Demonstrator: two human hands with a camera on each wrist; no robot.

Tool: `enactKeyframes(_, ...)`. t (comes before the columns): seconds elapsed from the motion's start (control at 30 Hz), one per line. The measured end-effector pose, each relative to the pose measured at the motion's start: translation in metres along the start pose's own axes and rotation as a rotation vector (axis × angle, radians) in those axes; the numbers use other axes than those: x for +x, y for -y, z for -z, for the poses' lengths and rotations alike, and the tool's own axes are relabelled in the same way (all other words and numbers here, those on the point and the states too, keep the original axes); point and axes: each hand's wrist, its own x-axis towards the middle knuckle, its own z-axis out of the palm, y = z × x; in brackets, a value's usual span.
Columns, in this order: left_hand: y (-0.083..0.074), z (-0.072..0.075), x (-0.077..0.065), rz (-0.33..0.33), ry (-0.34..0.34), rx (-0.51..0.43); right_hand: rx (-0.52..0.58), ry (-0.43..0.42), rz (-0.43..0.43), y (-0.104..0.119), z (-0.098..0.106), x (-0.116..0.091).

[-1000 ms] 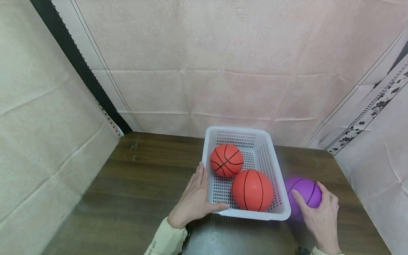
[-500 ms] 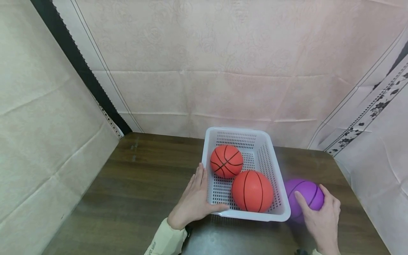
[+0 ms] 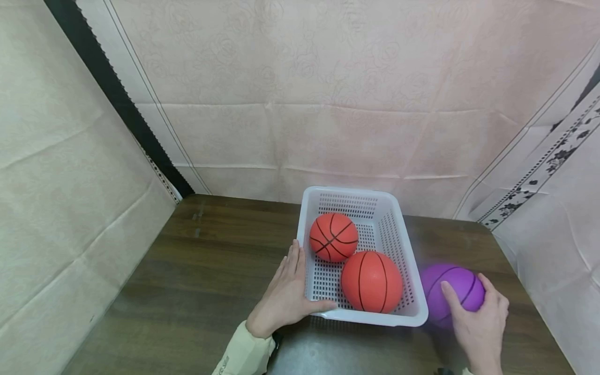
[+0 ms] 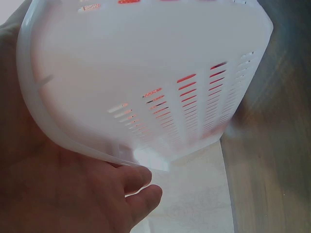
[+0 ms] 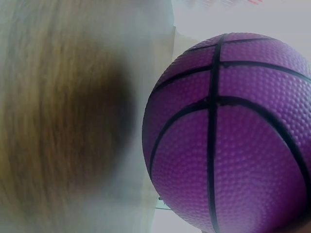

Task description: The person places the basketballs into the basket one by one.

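Observation:
A white perforated plastic basket stands on the table in the head view, with a smaller orange-red basketball and a larger one inside. My left hand lies against the basket's near left corner: straight fingers along the left wall, thumb on the front rim. In the left wrist view its fingertips show below the rim. To the basket's right, my right hand holds a purple basketball, thumb on the near side and fingers over the right. The right wrist view is mostly filled by this purple ball.
Dark wood table extends under everything. A pale cloth wall rises directly behind the basket, with more cloth on the left side and right side.
My right hand and the purple basketball have shifted a little to the right, away from the basket. The left hand, basket and the two orange-red balls have stayed in place.

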Motion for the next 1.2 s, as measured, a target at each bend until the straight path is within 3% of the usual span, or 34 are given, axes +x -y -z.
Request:
enactKeyframes(0.93,0.0,-0.001,-0.001,0.004,-0.003,-0.027,0.099,-0.2,0.017,0.01,0.005,0.003)
enactKeyframes(1.2,0.0,0.0,0.0,0.014,0.011,-0.024,0.118,-0.263,0.086,0.016,0.007,0.007)
